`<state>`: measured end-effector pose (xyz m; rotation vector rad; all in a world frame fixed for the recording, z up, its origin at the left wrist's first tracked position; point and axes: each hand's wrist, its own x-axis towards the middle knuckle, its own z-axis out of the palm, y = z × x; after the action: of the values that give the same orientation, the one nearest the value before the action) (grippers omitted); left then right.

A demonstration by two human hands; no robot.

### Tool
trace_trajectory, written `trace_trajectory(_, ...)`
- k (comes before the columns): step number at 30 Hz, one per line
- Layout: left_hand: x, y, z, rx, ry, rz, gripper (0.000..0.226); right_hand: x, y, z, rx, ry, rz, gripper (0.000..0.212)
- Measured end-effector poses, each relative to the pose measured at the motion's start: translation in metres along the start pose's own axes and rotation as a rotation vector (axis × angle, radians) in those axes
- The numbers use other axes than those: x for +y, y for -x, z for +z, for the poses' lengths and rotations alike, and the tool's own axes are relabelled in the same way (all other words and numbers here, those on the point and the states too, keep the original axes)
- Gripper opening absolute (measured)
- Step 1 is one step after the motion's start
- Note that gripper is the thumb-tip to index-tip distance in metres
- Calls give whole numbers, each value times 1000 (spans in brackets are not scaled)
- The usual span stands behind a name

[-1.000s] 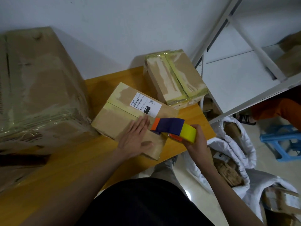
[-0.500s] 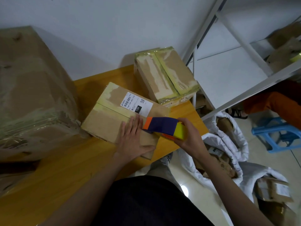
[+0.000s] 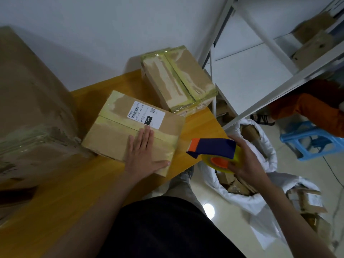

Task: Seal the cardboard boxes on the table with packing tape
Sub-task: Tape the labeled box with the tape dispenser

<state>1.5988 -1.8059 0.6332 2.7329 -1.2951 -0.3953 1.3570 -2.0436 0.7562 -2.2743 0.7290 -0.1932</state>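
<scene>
Head view: my left hand (image 3: 144,155) lies flat, fingers spread, on the taped box (image 3: 119,135); my right hand (image 3: 245,161) grips the tape dispenser (image 3: 214,148); beside me, a white sack (image 3: 260,200) holds cardboard parcels.

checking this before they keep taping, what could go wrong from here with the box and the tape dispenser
1. The labelled box sits at the table's near edge, its corner at the rim; a pull from the tape dispenser could tip it off, though the left hand presses it flat.
2. The dispenser is held off the table, over the floor, by the right hand; a slip would drop it.
3. More tape might cover the shipping label.
</scene>
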Motion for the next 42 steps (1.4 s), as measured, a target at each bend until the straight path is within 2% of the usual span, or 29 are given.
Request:
trace_trajectory(5, 0, 0, -1, -23, 11, -3, 136, 17, -1, 10, -84, 266, -186, 75)
trace_trajectory(11, 1, 0, -1, -22, 16, -11, 137, 14, -8, 31, -164, 424, -220, 82)
trace_trajectory(15, 1, 0, -2, -26, 22, -6, 136, 2, -16, 44, -165, 517, -216, 71)
trace_trajectory(19, 2, 1, -3, -45, 19, -8, 136, -15, -19, 53, -131, 569, -260, 80)
trace_trajectory(24, 2, 0, -3, -45, 6, -16, 135, -30, -31, 61, -106, 692, -306, 79)
trace_trajectory(28, 0, -1, 0, -43, -4, -6, 135, -23, -30, 68, -295, 831, -301, 64)
trace_trajectory(30, 1, -1, 1, -35, 4, -12, 129, -4, -23, 72, -308, 818, -205, 62)
trace_trajectory(34, 11, -5, 1, 10, 45, -35, 101, 27, -16, 73, -262, 675, -31, 61)
trace_trajectory(37, 20, -15, 2, 40, 52, -35, 96, 29, -19, 64, -212, 489, 81, 56)
trace_trajectory(42, 32, -30, 7, 42, 37, 29, 88, 28, -33, 53, -64, 316, 182, 56)
